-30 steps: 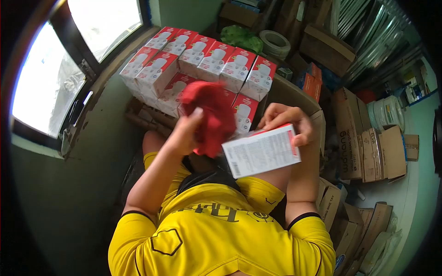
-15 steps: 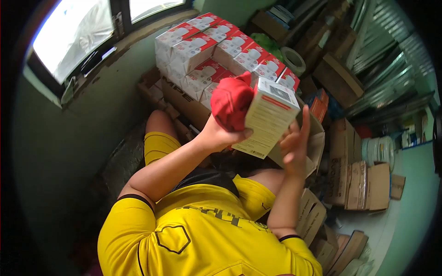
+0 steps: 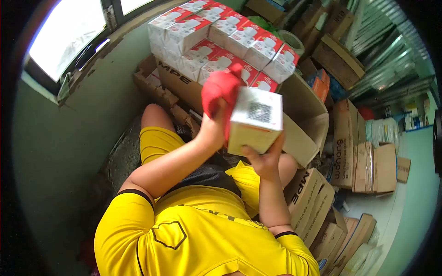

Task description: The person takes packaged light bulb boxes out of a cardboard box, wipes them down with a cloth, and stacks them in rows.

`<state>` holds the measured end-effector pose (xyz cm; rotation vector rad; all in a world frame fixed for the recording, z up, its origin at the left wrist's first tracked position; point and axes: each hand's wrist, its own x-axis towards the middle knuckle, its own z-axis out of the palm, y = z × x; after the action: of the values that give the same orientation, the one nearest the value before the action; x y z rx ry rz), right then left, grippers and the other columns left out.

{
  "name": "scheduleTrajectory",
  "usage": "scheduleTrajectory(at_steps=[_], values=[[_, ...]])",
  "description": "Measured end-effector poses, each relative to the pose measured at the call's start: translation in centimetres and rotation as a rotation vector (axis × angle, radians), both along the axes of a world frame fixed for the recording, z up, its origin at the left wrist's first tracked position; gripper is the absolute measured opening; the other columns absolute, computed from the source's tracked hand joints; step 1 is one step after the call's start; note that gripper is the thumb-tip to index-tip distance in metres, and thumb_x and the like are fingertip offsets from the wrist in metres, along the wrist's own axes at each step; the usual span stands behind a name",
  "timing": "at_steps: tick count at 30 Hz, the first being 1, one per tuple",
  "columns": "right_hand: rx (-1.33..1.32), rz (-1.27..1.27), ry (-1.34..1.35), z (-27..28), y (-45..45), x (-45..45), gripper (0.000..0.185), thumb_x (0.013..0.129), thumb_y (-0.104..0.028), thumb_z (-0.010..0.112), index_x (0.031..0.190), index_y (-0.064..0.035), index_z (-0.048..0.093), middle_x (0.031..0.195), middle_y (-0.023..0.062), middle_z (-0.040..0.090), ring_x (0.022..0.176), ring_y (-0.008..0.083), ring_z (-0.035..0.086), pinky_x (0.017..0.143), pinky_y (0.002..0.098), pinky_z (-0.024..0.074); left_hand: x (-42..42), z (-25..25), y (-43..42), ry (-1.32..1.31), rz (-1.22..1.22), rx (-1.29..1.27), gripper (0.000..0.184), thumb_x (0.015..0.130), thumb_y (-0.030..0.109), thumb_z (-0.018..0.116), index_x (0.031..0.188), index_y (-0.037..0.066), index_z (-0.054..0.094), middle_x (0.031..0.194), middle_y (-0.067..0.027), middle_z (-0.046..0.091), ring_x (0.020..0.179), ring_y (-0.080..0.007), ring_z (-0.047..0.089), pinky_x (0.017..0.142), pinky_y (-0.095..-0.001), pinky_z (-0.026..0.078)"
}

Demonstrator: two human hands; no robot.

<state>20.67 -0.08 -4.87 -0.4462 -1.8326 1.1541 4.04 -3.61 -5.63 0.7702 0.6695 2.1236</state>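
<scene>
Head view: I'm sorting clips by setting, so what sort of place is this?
Probably a storeroom or stockroom: there are stacked red-and-white boxes, brown cardboard cartons along the right side, and long, shiny strips behind them.

Left forearm (image 3: 177,158) slants inward, left grip (image 3: 214,128) curled; right forearm (image 3: 272,198) points forward, right grip (image 3: 266,163) with thumb extended.

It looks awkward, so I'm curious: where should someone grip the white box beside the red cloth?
Probably low on the white box, across its flat sides, from the right and below: its end with the dark square faces the camera, while the red cloth and left hand crowd its left side.
</scene>
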Motion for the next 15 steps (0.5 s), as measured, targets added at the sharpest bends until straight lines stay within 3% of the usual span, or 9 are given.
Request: scheduleTrajectory(at_steps=[2, 3, 5, 6, 8, 9, 10, 13, 15], values=[[0.447, -0.033, -0.102, 0.1, 0.6, 0.2, 0.098, 0.077, -0.024, 0.084, 0.152, -0.0091, 0.022, 0.147, 0.0198, 0.031, 0.134, 0.0333, 0.039, 0.109, 0.0456, 0.0351, -0.5, -1.6, 0.1, -0.419, -0.292, 0.001, 0.08, 0.093, 0.063, 0.05, 0.147, 0.007, 0.034, 0.143, -0.0128, 0.045, 0.128, -0.0244, 0.049, 0.109, -0.0437, 0.039], [0.7, -0.106, -0.131, 0.2, 0.9, 0.3, 0.105, 0.078, -0.025, 0.085, 0.154, -0.0099, 0.014, 0.148, 0.016, 0.029, 0.134, 0.028, 0.04, 0.109, 0.0428, 0.0367, -0.6, -1.3, 0.0, -0.494, -0.364, 0.067, 0.081, 0.093, 0.064, 0.049, 0.148, 0.007, 0.032, 0.143, -0.0128, 0.046, 0.125, -0.0246, 0.052, 0.107, -0.0438, 0.041], [0.577, -0.04, -0.065, -1.3, 2.0, 1.0, 0.106, 0.079, -0.026, 0.083, 0.155, -0.0166, 0.01, 0.147, 0.0191, 0.03, 0.133, 0.0325, 0.04, 0.109, 0.0469, 0.0372, -0.6, -4.3, 0.2, -0.358, -0.427, -0.042, 0.082, 0.094, 0.069, 0.04, 0.147, 0.006, 0.037, 0.143, -0.013, 0.047, 0.13, -0.0287, 0.049, 0.111, -0.0439, 0.036], [0.516, -0.009, -0.029, -2.0, 2.5, 1.4, 0.107, 0.079, -0.027, 0.082, 0.156, -0.02, 0.008, 0.146, 0.0206, 0.031, 0.133, 0.0347, 0.04, 0.109, 0.0489, 0.0374, -0.7, -2.9, -0.5, 0.18, -0.107, -0.043, 0.082, 0.094, 0.071, 0.035, 0.144, 0.006, 0.042, 0.14, -0.0139, 0.05, 0.129, -0.0305, 0.05, 0.112, -0.0447, 0.035], [0.286, -0.074, 0.065, -0.9, 1.3, 1.1, 0.108, 0.076, -0.036, 0.084, 0.154, -0.0154, 0.011, 0.145, 0.0205, 0.036, 0.13, 0.0344, 0.045, 0.106, 0.0505, 0.0402, -0.7, 2.0, -1.2, 0.712, 0.215, 0.18, 0.065, 0.094, 0.062, 0.036, 0.117, 0.004, 0.054, 0.122, -0.0171, 0.056, 0.111, -0.036, 0.053, 0.097, -0.0459, 0.04], [0.083, -0.176, 0.029, 0.4, -0.3, 1.3, 0.116, 0.073, -0.037, 0.087, 0.152, -0.0043, 0.009, 0.146, 0.019, 0.039, 0.128, 0.0317, 0.048, 0.106, 0.0486, 0.0402, -0.8, 3.6, -1.5, 0.865, 0.291, 0.273, 0.06, 0.094, 0.057, 0.037, 0.104, 0.003, 0.06, 0.113, -0.0187, 0.059, 0.101, -0.0388, 0.054, 0.089, -0.0465, 0.042], [0.131, -0.167, -0.079, 0.3, 0.3, 2.2, 0.118, 0.072, -0.036, 0.087, 0.151, -0.0015, 0.007, 0.145, 0.0198, 0.04, 0.128, 0.0318, 0.049, 0.107, 0.0472, 0.0398, -0.7, 4.5, -1.5, 0.929, 0.34, 0.342, 0.058, 0.094, 0.053, 0.037, 0.09, 0.002, 0.066, 0.104, -0.0203, 0.062, 0.092, -0.0415, 0.056, 0.081, -0.0471, 0.045], [0.181, -0.175, -0.094, -0.3, 0.6, 1.5, 0.112, 0.071, -0.034, 0.088, 0.149, 0.0001, 0.015, 0.143, 0.0217, 0.041, 0.127, 0.0332, 0.048, 0.106, 0.0468, 0.0387, -1.0, 5.4, -2.8, 1.025, 0.358, 0.188, 0.074, 0.096, 0.064, 0.028, 0.094, 0.001, 0.066, 0.109, -0.0216, 0.061, 0.099, -0.0414, 0.055, 0.089, -0.0447, 0.042], [0.295, -0.161, -0.114, 0.2, 0.2, 0.0, 0.104, 0.071, -0.034, 0.089, 0.148, -0.0019, 0.026, 0.141, 0.0241, 0.04, 0.126, 0.0366, 0.045, 0.104, 0.0473, 0.0385, -1.4, 5.2, -2.8, 0.764, 0.314, 0.093, 0.067, 0.095, 0.06, 0.034, 0.098, 0.001, 0.065, 0.112, -0.0209, 0.06, 0.102, -0.0394, 0.055, 0.091, -0.0433, 0.042]])
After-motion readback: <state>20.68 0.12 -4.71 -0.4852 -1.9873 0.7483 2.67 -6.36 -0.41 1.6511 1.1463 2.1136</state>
